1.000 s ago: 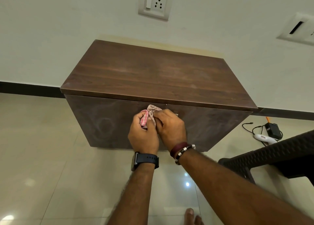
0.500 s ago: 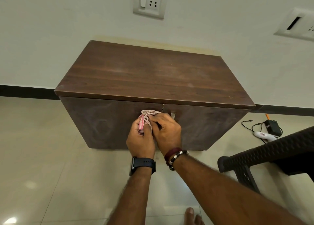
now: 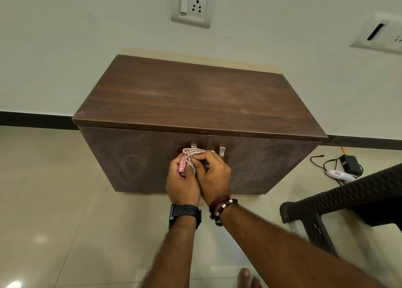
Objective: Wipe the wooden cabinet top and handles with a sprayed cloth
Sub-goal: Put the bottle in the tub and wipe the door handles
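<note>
Bare cabinet top (image 3: pixel 195 96) lies open at twelve o'clock; dark woven chair (image 3: pixel 348 200) crowds four o'clock.

The tiled floor (image 3: pixel 54 200) carries the wooden cabinet (image 3: pixel 195 105) against the wall. A black charger (image 3: pixel 349 163) with its cable, and what looks like a white gadget (image 3: pixel 339 175), lie at the right.

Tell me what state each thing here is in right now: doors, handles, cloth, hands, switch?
Cabinet doors: both closed.
Left handle: lower part covered by the cloth.
Right handle: bare, untouched.
Cloth: bunched up, held against the left handle.
Left hand: grips the cloth.
Right hand: pinches the cloth.
Wall socket: nothing plugged in; switch position unclear.
</note>
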